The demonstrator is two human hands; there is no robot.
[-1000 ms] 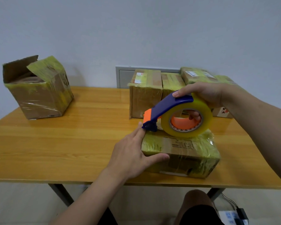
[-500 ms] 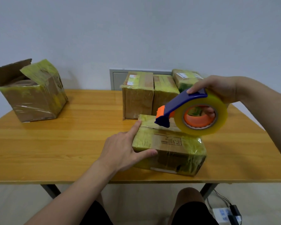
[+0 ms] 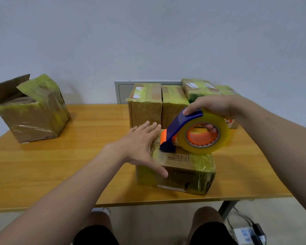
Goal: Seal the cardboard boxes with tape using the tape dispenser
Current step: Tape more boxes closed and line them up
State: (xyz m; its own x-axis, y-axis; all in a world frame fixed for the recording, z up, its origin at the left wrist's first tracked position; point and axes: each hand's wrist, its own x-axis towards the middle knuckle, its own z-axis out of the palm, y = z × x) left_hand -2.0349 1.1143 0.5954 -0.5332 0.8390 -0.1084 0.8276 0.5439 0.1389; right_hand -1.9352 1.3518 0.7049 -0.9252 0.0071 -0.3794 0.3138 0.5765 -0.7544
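A small cardboard box [image 3: 187, 171], wrapped in yellowish tape, lies near the front edge of the wooden table [image 3: 60, 167]. My right hand [image 3: 214, 107] grips the tape dispenser [image 3: 196, 133], a blue frame with an orange core and a clear tape roll. Its blue tip rests on the box's top at the left side. My left hand [image 3: 140, 145] hovers with fingers spread at the box's left end, thumb over the front face, holding nothing.
An open-flapped taped box [image 3: 30, 110] stands at the table's far left. Several taped boxes [image 3: 159, 103] are lined up at the back behind the dispenser. A power strip [image 3: 249, 233] and cables lie on the floor at lower right. My knees show below the table edge.
My left hand has let go of the box's left end and now hovers with fingers spread. The dispenser has come down from above the box until its tip meets the top.
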